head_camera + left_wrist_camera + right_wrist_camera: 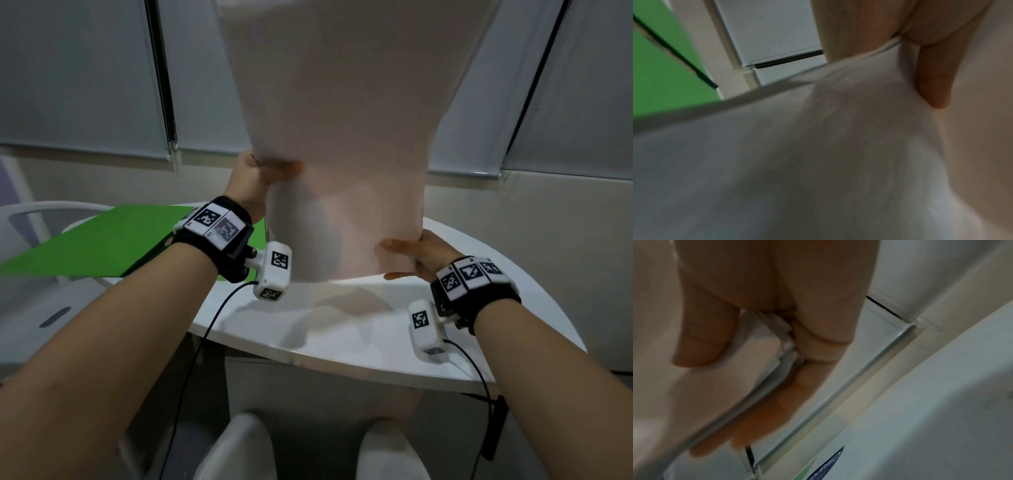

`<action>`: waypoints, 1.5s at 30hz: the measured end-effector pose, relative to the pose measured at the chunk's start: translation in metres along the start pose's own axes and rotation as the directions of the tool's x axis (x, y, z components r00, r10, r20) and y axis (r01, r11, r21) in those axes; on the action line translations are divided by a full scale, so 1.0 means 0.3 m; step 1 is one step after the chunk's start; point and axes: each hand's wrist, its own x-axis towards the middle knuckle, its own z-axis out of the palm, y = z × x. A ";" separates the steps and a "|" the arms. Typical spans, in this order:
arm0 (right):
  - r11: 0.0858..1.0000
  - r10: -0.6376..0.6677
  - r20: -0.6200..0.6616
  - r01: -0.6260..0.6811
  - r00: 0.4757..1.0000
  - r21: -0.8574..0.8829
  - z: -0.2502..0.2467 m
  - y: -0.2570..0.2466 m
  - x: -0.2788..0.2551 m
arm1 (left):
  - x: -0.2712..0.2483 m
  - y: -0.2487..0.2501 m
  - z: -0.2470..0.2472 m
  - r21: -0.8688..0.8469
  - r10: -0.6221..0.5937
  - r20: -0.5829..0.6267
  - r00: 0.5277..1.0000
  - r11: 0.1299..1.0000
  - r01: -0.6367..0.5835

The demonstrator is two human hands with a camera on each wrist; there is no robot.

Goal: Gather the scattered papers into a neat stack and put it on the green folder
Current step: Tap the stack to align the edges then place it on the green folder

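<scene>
A stack of white papers [346,137] stands upright above the white table [342,329], its lower edge near the tabletop. My left hand [260,174] grips the stack's left edge, thumb on the near face. My right hand [414,253] grips the lower right corner, thumb on the near face and fingers behind. In the left wrist view the papers [818,162] fill the frame under my thumb [933,78]. In the right wrist view the stack's sheet edges [777,340] show between thumb and fingers [818,340]. The green folder [89,240] lies flat at the table's left.
Window blinds [75,75] hang behind the table. A white chair [37,219] stands at the left beyond the folder. Cables [198,346] run from both wrist cameras down past the table's front edge. My knees [239,445] are below the table.
</scene>
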 end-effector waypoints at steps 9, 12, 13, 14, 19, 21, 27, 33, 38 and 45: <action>0.980 -0.142 -0.037 0.146 0.989 0.137 0.022 0.006 0.022 | 0.040 0.020 -0.012 0.127 -0.094 -0.066 0.993 0.987 0.102; 0.977 -0.144 0.012 0.141 0.989 0.161 0.034 -0.006 0.027 | 0.044 0.014 -0.027 0.167 -0.131 -0.111 0.985 0.975 0.148; 0.976 -0.144 0.018 0.139 0.989 0.169 0.044 -0.010 0.027 | 0.042 0.013 -0.034 0.170 -0.147 -0.119 0.982 0.971 0.166; 0.975 -0.144 0.017 0.139 0.989 0.176 0.057 -0.014 0.027 | 0.043 0.013 -0.045 0.173 -0.164 -0.119 0.979 0.968 0.183; 0.978 -0.116 -0.051 0.123 0.992 0.165 0.075 0.006 0.072 | 0.044 0.037 -0.168 0.312 -0.344 -0.051 0.938 0.886 0.342; 0.978 -0.098 -0.087 0.112 0.991 0.179 0.057 0.028 0.101 | 0.021 0.043 -0.257 0.607 -0.471 -0.156 0.868 0.648 0.460; 0.968 -0.017 -0.124 0.047 0.992 0.245 0.054 0.051 0.137 | -0.153 -0.065 -0.500 0.892 -0.675 -0.424 0.604 -0.428 0.147; 0.972 0.015 -0.163 0.024 0.987 0.235 0.062 0.069 0.164 | -0.192 -0.096 -0.340 0.937 -0.851 -0.287 0.440 -0.345 -0.057; 0.980 0.086 -0.197 -0.048 0.977 0.193 0.112 0.059 0.156 | -0.222 -0.132 -0.144 0.992 -0.916 -0.085 0.392 -0.114 -0.051; 0.942 0.313 -0.207 -0.330 0.927 -0.053 0.171 0.126 0.240 | -0.280 -0.048 -0.441 0.732 -0.332 -0.536 0.776 0.275 0.623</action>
